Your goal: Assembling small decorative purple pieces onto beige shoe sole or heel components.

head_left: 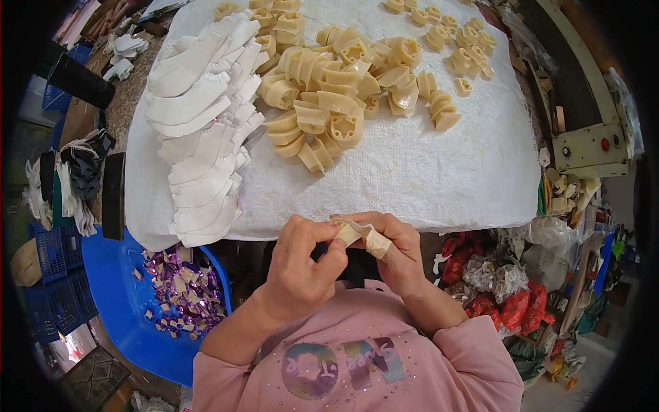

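i am holding one small cream piece point(377, 242) in both hands, just off the near edge of the white-covered table point(425, 185). my left hand point(302, 264) is pinching one end with thumb and finger, and my right hand point(398, 255) is gripping the other end. the piece is looking folded, and my fingers are hiding some of it, so i am only guessing that i am working a cover onto a heel. to me, this one is not looking finished.

lots of work is waiting, i am thinking. a big heap of tan plastic heels point(340, 103) is sitting bare in the middle and running up toward the far edge. more small tan pieces point(470, 60) are lying near the far right corner. white notched covers point(199, 130) are lying over each other along the left edge, almost down to the near left corner.

below that corner a blue tub point(110, 288) is standing, and shiny purple bits point(182, 292) are lying inside. i am not able to tell if those are done pieces, so i am not counting them.
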The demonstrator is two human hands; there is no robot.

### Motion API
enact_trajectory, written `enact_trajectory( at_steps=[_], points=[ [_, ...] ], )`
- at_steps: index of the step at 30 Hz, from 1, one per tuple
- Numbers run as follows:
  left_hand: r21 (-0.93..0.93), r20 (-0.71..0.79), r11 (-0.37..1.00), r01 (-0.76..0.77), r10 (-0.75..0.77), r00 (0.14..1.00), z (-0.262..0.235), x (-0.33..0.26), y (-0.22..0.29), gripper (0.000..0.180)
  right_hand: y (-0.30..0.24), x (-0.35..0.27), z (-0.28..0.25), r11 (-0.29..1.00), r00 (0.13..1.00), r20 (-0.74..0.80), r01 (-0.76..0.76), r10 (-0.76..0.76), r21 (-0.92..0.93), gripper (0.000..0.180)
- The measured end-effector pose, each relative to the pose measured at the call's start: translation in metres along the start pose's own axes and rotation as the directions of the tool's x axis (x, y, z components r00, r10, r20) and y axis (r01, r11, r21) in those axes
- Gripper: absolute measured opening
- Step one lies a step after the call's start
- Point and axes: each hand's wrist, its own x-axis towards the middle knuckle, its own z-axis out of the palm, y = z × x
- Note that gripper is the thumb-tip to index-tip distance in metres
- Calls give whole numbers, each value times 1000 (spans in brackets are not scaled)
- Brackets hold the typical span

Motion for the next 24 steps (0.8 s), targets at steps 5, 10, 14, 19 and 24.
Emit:
enact_trajectory(
  at_steps=[5, 10, 14, 19, 24],
  points=[
    [126, 40, 992, 29, -34, 999, 1, 3, 0, 14, -6, 7, -4, 906, 997, 72, 51, -22, -420, 27],
    [-170, -12, 971, 166, -170, 985, -1, 0, -5, 20, -12, 19, -20, 986, 989, 122, -69, 87, -149, 31],
    [-485, -15, 859, 163, -195, 981, 3, -5, -6, 25, -7, 30, -34, 978, 956, 204, -203, 209, -50, 32],
    [-426, 39, 902, 76, -66, 997, 0, -5, -10, 24, -15, 36, -32, 968, 916, 314, -245, 251, -59, 48],
    [-328, 93, 939, 100, -73, 993, 1, -2, -11, 20, -8, 41, -29, 968, 931, 265, -247, 252, -51, 46]
  ],
)
